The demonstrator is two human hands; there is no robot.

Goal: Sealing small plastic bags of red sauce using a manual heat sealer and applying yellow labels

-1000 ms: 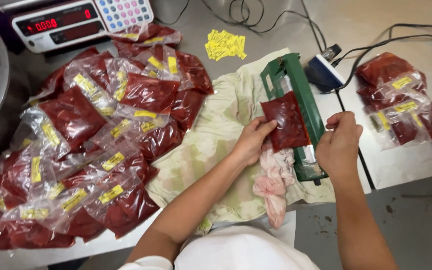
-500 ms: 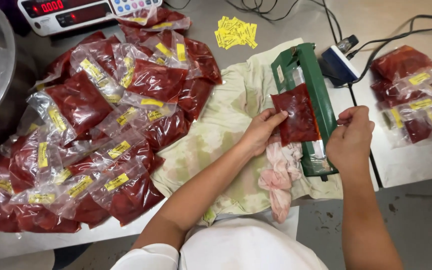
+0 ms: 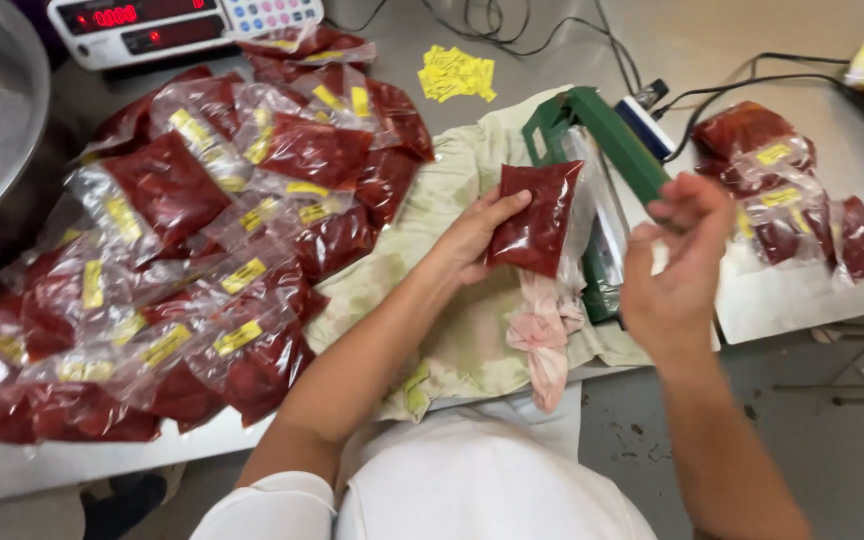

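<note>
we are holding a clear pouch (image 3: 535, 218) of red paste in our left hand (image 3: 472, 235), beside the green heat sealer (image 3: 607, 140); our right hand (image 3: 674, 262) is hanging loosely open above it, gripping nothing; many filled, yellow-labelled pouches (image 3: 192, 250) are lying piled on the steel surface (image 3: 802, 290), near a scale (image 3: 177, 25) and a stained cloth (image 3: 432, 270)

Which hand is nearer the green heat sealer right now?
Right. The right hand is raised, open, right beside the green heat sealer, overlapping its arm in this view. The left hand is farther left over the cloth, holding the red-filled pouch.
</note>
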